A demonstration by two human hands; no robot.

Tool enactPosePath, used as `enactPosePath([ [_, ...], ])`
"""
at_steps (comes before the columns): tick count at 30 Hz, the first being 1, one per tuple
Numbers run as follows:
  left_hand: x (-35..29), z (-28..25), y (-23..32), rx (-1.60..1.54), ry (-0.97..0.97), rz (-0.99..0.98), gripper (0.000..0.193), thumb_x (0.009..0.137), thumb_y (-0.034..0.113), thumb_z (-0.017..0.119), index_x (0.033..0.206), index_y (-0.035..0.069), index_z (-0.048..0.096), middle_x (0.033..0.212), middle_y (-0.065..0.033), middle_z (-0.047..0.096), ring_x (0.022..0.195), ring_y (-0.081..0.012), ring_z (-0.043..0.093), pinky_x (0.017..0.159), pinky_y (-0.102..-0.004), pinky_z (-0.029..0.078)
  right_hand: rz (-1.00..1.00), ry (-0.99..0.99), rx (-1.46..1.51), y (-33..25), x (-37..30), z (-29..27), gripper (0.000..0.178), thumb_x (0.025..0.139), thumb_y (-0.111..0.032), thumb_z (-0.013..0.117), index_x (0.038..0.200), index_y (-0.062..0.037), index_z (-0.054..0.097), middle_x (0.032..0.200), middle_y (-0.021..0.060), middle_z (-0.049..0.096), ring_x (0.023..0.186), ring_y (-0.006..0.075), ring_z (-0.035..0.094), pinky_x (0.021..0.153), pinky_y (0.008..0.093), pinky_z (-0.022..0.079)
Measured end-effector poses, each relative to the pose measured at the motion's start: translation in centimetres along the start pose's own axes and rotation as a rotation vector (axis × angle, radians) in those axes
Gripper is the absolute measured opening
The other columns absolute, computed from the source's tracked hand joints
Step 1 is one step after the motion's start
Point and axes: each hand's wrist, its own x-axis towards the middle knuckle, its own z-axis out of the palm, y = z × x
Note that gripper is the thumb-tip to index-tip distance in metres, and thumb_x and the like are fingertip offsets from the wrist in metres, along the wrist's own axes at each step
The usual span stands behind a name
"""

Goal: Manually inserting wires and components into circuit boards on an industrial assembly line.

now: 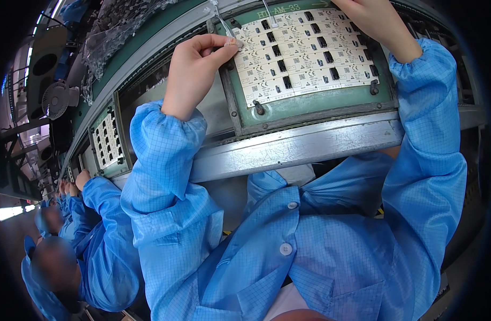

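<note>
Conveyor line (pixel 309 144): left hand (pixel 194 67) pinches white part (pixel 236 43) over white-labelled panel (pixel 307 51); right hand (pixel 376 18) unclear.

Right hand (pixel 374 21) is getting cut off by the top edge, fingertips out of view, so its grip is unclear. Left hand (pixel 194 69) is hiding the panel (pixel 304 48) corner beneath it; whatever its fingertips are pinching is too small to tell.

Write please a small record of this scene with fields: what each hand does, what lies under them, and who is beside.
left hand: pinches a small pale part at the left edge of the panel
right hand: rests on the panel's upper right
panel of small white boards: lies in a green fixture tray
conveyor rail: metal, below the tray
second tray: further left
co-worker's sleeve: blue
</note>
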Motion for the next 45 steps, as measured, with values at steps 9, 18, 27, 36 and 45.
enactPosePath([
  [9, -0.5, -0.4, 0.7, 0.356, 0.077, 0.029, 0.026, 0.080, 0.030, 0.077, 0.093, 0.008, 0.079, 0.071, -0.0015, 0.058, 0.070, -0.0151, 0.051, 0.065, -0.0332, 0.041, -0.005, 0.015, -0.073, -0.1, -0.3, 0.4, 0.011, 0.094, -0.012, 0.061, 0.093, -0.0012, 0.060, 0.077, 0.0102, 0.065, 0.073, 0.0229, 0.063, 0.079, 0.0360, 0.047],
  [18, -1.5, 0.9, 0.9, 0.675, 0.231, 0.273, 0.017, 0.081, 0.029, 0.074, 0.088, 0.013, 0.078, 0.086, -0.0029, 0.063, 0.093, -0.0272, 0.052, 0.084, -0.0443, 0.036, -0.069, 0.048, -0.204, -1.4, -0.6, 0.1, 0.010, 0.095, -0.014, 0.060, 0.095, -0.0040, 0.061, 0.080, 0.0076, 0.064, 0.078, 0.0222, 0.060, 0.089, 0.0377, 0.042],
  [27, -1.2, 0.4, 1.4, 0.596, 0.138, 0.164, 0.016, 0.082, 0.028, 0.073, 0.089, 0.014, 0.079, 0.082, -0.0015, 0.060, 0.093, -0.0255, 0.051, 0.079, -0.0421, 0.036, -0.006, 0.018, -0.224, -1.6, -0.7, -0.3, 0.009, 0.095, -0.015, 0.060, 0.096, -0.0064, 0.062, 0.083, 0.0056, 0.062, 0.088, 0.0218, 0.057, 0.098, 0.0381, 0.036],
  [36, -3.5, -1.1, 2.6, 0.781, 0.039, 0.353, 0.016, 0.084, 0.024, 0.072, 0.097, 0.017, 0.080, 0.095, -0.0016, 0.059, 0.095, -0.0264, 0.051, 0.081, -0.0407, 0.037, -0.021, 0.037, -0.218, -1.9, -0.5, -0.3, 0.008, 0.094, -0.014, 0.060, 0.096, -0.0066, 0.061, 0.087, 0.0052, 0.062, 0.089, 0.0217, 0.057, 0.099, 0.0368, 0.035],
  [45, -6.7, -3.2, 1.8, 0.948, -0.075, 0.769, 0.042, 0.076, 0.015, 0.075, 0.117, 0.024, 0.071, 0.123, 0.0001, 0.059, 0.114, -0.0281, 0.052, 0.094, -0.0457, 0.039, 0.027, 0.105, -0.219, -0.6, -0.6, -0.7, 0.007, 0.094, -0.014, 0.061, 0.097, -0.0072, 0.061, 0.089, 0.0046, 0.063, 0.091, 0.0218, 0.057, 0.098, 0.0374, 0.035],
])
